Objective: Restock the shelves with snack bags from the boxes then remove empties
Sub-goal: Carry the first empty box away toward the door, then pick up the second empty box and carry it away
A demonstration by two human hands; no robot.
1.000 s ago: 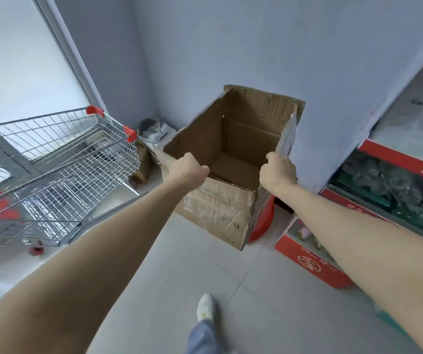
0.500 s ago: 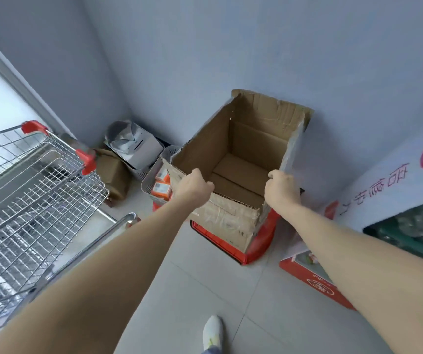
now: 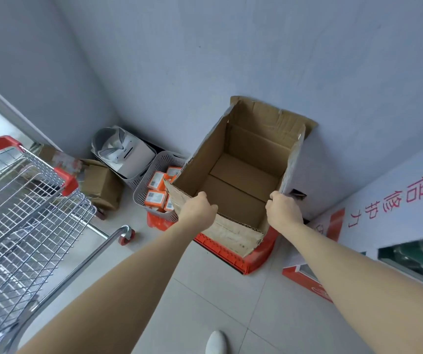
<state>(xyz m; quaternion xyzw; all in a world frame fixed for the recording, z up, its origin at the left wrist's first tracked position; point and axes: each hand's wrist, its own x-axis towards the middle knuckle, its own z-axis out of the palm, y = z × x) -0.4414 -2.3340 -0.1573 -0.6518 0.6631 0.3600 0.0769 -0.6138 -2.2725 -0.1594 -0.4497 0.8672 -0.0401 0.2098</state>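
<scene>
Cardboard box (image 3: 256,146) stands open-topped against the grey wall (image 3: 231,47), right of centre, its base over a red crate (image 3: 259,254) on the tiled floor (image 3: 205,290) (whether it bears fully on the crate, I cannot tell); its brown bottom flaps show inside. Far left, a wire shopping cart (image 3: 34,226) with red corner caps fills the edge of the view; one of its red casters (image 3: 126,235) sits on the floor near the crate. Beyond the cart, in the corner, a smaller brown carton (image 3: 103,185) lies tilted; just right of it a grey bin (image 3: 97,141) holds a white object; next comes a grey perforated basket (image 3: 140,192) of orange packs (image 3: 155,199), close against the big box's left wall. The left hand (image 3: 197,208) reaches in from below; its grip is closed, fingers curled over the near flap by the box's left corner. The right hand (image 3: 283,210), well apart from it across the opening, has its grip closed too, holding the near end of the box's right wall. Right of the box, a white and red carton (image 3: 384,208) printed with red characters lies low by the wall; at the bottom edge a white shoe (image 3: 215,343) rests on the floor.
</scene>
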